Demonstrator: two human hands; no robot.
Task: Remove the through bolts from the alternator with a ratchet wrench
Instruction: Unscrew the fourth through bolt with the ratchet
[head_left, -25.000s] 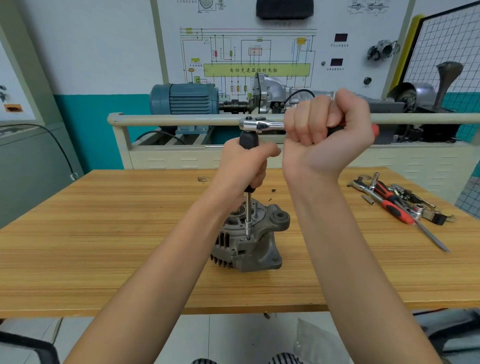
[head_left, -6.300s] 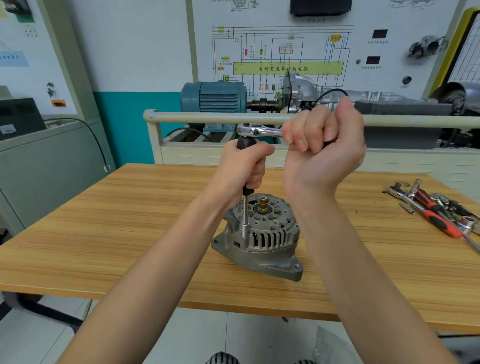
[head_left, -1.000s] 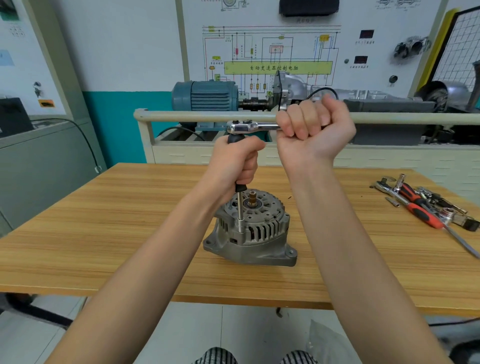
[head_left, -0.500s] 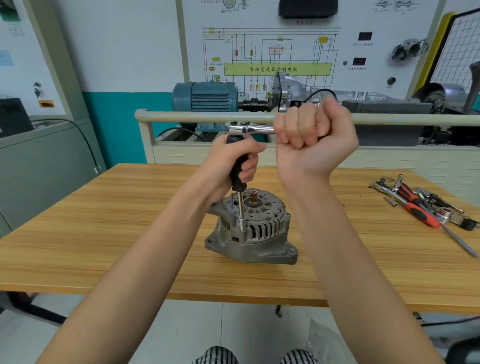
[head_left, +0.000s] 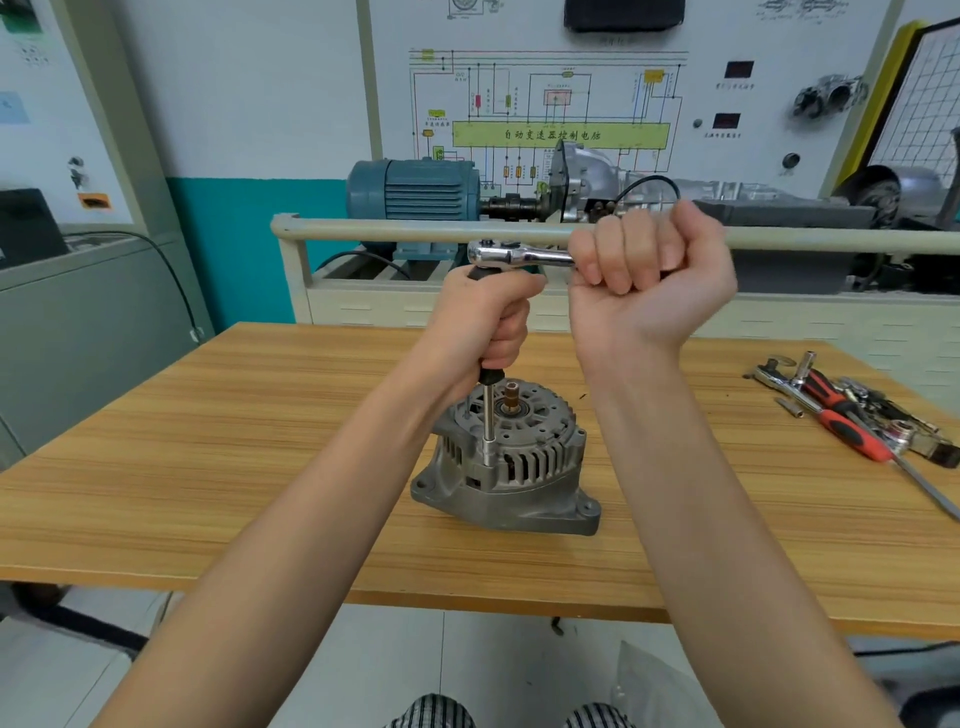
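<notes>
Loosening a through bolt, by the look of it: ratchet wrench (head_left: 519, 254) held level above the alternator (head_left: 511, 457), with a long extension bar (head_left: 488, 415) dropping straight down from its head to the near edge of the housing. Right hand (head_left: 649, 280) with fingers (head_left: 618, 260) wrapped tight round the ratchet's handle, ready to swing. Left hand (head_left: 485, 317) with fingers curled round the black grip at the top of the extension, steadying it upright. Alternator sitting pulley-shaft up on the wooden surface (head_left: 208, 441), near the middle, resting free with no clamp in sight. Bolt head itself hidden under the socket, so no telling how far out it has come. Next, probably: short sweeps of the handle with the bar kept plumb, so the socket does not ride off the bolt or drag the housing round. No containers anywhere; only a loose heap of spare tools (head_left: 852, 415) lying well off to the right on the surface.
</notes>
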